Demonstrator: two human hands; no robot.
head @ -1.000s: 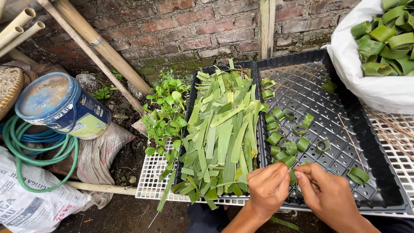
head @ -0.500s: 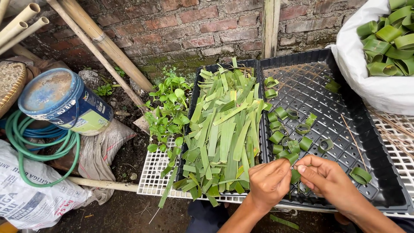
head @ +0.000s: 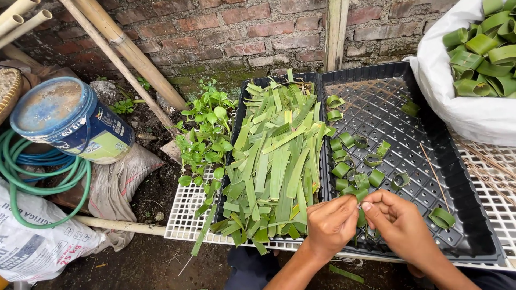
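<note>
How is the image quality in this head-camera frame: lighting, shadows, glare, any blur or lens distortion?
Head view: soft, even daylight with no hard shadows; mild sheen on the black tray and the paint bucket lid, nothing blown out except the bright white bag; left hand and right hand are sharp, as are the leaf strips; the bamboo poles bow slightly near the frame edge, suggesting wide-angle distortion.

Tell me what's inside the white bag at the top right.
The white bag holds green leaf strips rolled into rings, piled at its open top. Whatever lies deeper is hidden by the bag's wall and the top rings.
</note>
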